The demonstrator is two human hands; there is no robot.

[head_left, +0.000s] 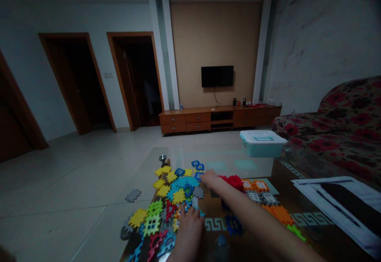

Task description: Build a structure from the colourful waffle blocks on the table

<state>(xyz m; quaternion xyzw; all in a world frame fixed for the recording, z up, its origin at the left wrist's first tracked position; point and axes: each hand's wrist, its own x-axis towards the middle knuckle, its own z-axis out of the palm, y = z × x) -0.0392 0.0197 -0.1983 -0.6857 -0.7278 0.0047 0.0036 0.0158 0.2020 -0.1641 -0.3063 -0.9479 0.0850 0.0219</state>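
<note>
A glass table (297,171) carries a spread of interlocking foam tiles (175,192) in yellow, blue, green, red and orange. Beyond the right fingers stands a lidded teal box (262,142), well apart from them, and off to their right lies a sheet of paper (342,204) near the table's edge. One grey tile (133,195) lies on the floor, left of both hands. A small metal knob (162,158) sits at the table's far left corner. Further off are a TV (217,76), a low cabinet (218,117) and a flowered sofa (336,127).

The right hand (210,178) reaches forward, its fingers resting on the far tiles, between a blue tile (198,166) just beyond the fingertips and a red tile (235,182) just to their right (the dim light hides whether they pinch anything, so I cannot tell its grip). The left hand (187,230) lies flat and loosened, fingers (190,212) spread lightly on the near tiles, touching them but closed on none.

The tile patch runs lengthwise from just left of the left fingers away toward the right fingertips, lying flat.
</note>
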